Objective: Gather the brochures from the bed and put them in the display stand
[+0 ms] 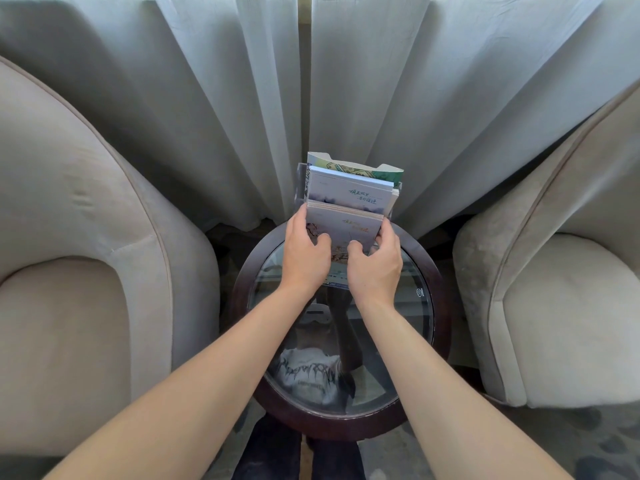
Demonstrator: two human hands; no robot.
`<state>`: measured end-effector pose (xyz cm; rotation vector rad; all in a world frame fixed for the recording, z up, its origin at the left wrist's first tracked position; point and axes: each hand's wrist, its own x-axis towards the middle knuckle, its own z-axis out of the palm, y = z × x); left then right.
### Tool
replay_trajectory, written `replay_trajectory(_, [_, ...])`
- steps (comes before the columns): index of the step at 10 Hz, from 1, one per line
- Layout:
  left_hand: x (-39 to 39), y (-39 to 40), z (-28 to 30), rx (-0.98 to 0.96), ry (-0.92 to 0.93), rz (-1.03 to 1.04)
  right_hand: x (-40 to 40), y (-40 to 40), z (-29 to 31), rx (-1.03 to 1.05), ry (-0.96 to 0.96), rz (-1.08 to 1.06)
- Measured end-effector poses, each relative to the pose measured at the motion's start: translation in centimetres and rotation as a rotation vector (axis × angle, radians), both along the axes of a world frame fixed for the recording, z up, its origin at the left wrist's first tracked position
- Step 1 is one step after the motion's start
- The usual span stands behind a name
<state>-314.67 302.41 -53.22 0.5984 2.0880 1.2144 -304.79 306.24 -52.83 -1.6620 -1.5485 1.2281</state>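
A clear tiered display stand stands at the far edge of a small round glass table. Its back tiers hold a green-edged leaflet and a pale blue stack of brochures. A front stack of pale brochures sits in the lowest tier. My left hand grips this front stack on its left side, thumb across the cover. My right hand grips its right side. The bottom of the stack is hidden behind my hands.
Beige armchairs stand to the left and right of the table. White curtains hang close behind the stand. The table's glass top reflects a person. Patterned carpet lies below.
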Motion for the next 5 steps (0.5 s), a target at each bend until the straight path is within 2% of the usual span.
replay_trajectory(3, [-0.4, -0.4, 0.2, -0.03, -0.019, -0.073, 0.4, -0.1, -0.4, -0.025, -0.104, 0.023])
replay_trajectory(5, [-2.3, -2.1, 1.1, -0.136, 0.074, -0.142, 1.9, -0.3, 0.3, -0.107, -0.329, 0.188])
